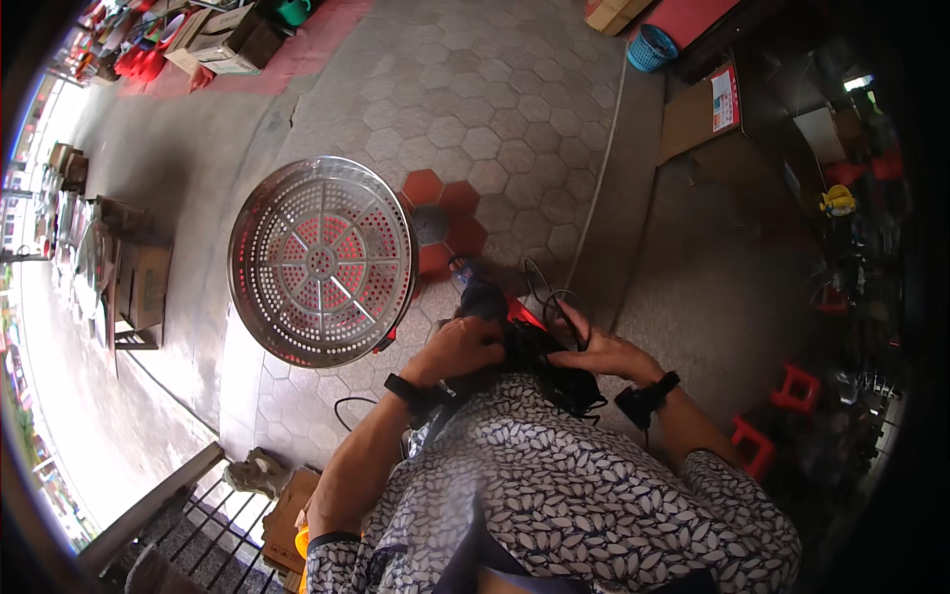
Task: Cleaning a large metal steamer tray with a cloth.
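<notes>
At my waist is a black bag (545,356), apparently fabric, with black cables (548,286) looping around its far side. My left hand (462,349) has its fingers curled at the bag's left edge; the fingertips are hidden in the dark material. On the other side, my right hand (612,353) holds the bag with the thumb on top and the fingers spread behind it, close to a cable. A red item (525,313) shows between the hands. To the left of my hands stands a round perforated metal steamer tray (323,260), apart from both.
A step edge (616,200) runs along the right. Cardboard boxes (230,41) stand at the far left, and a blue basket (652,49) at the far right. Red plastic stools (794,387) are on my right. A barred metal rack (223,512) is near my left elbow.
</notes>
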Demonstrator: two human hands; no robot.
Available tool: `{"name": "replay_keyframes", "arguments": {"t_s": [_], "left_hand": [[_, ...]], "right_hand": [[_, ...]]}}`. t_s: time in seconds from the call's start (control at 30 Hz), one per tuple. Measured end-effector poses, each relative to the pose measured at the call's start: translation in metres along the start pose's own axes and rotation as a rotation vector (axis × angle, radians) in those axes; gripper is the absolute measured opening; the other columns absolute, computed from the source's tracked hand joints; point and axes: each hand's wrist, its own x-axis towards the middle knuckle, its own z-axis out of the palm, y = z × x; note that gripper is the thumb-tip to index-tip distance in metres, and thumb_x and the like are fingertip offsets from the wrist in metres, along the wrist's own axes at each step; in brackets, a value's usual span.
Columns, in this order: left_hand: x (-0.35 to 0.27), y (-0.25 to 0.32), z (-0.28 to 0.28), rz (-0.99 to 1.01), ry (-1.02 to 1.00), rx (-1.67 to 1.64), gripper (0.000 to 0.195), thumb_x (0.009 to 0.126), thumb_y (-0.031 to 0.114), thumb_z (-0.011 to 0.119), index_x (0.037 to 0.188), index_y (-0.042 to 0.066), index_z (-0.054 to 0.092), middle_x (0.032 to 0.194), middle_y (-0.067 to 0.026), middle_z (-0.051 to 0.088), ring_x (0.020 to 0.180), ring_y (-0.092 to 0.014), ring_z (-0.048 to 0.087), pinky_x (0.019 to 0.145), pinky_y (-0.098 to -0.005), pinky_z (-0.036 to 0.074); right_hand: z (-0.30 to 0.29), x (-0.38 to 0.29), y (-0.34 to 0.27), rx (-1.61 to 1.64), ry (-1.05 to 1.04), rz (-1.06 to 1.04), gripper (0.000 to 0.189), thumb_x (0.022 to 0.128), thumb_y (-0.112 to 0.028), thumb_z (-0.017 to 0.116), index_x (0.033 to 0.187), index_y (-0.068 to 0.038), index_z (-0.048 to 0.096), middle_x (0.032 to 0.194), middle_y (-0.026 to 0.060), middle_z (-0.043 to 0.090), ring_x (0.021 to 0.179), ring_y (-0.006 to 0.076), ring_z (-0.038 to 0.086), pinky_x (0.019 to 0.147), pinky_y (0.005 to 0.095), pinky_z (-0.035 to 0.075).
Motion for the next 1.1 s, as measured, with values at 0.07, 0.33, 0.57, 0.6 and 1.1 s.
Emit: {"name": "replay_keyframes", "arguments": {"t_s": [0.07,0.33,0.57,0.6,1.1], "left_hand": [[-0.002,-0.003,-0.002,0.019,-0.016,0.017,0.024,0.087,0.021,0.066,0.104,0.006,0.074,0.092,-0.0172,0.074,0.086,-0.030,0.072,0.081,-0.0412,0.054],[-0.012,0.004,-0.004,0.054,0.109,0.095,0.023,0.089,0.025,0.067,0.096,0.004,0.072,0.091,-0.0169,0.072,0.084,-0.036,0.071,0.078,-0.0450,0.054],[-0.015,0.013,0.003,0.082,0.139,0.102,0.020,0.089,0.024,0.067,0.098,0.006,0.070,0.092,-0.0165,0.071,0.089,-0.037,0.070,0.078,-0.0467,0.053],[-0.014,0.012,0.002,0.072,0.118,0.080,0.021,0.089,0.024,0.067,0.099,0.006,0.070,0.093,-0.0165,0.071,0.089,-0.037,0.070,0.079,-0.0463,0.053],[0.010,-0.036,0.022,0.150,0.245,0.045,0.032,0.088,0.036,0.067,0.104,0.008,0.073,0.094,-0.0201,0.073,0.092,-0.037,0.071,0.079,-0.0477,0.057]], "right_hand": [[-0.031,-0.008,-0.023,-0.267,-0.170,0.152,0.079,0.083,-0.038,0.083,0.146,-0.003,0.050,0.135,0.0160,0.064,0.115,0.0248,0.068,0.098,0.0396,0.052],[-0.013,-0.007,-0.113,-0.285,-0.177,0.064,0.036,0.099,-0.034,0.065,0.092,0.000,0.072,0.075,0.0103,0.074,0.057,0.0155,0.070,0.055,0.0305,0.053],[0.008,0.019,-0.032,-0.739,-0.180,-0.335,0.021,0.087,-0.008,0.068,0.106,-0.001,0.073,0.098,0.0130,0.070,0.098,0.0341,0.067,0.086,0.0408,0.053],[0.009,0.018,-0.032,-0.712,-0.140,-0.399,0.022,0.085,-0.009,0.069,0.105,-0.001,0.073,0.099,0.0134,0.069,0.099,0.0333,0.067,0.087,0.0419,0.052],[0.033,0.047,-0.001,-0.963,0.023,-0.591,0.024,0.080,-0.023,0.076,0.102,-0.014,0.078,0.090,0.0091,0.071,0.090,0.0301,0.066,0.083,0.0471,0.043]]}}
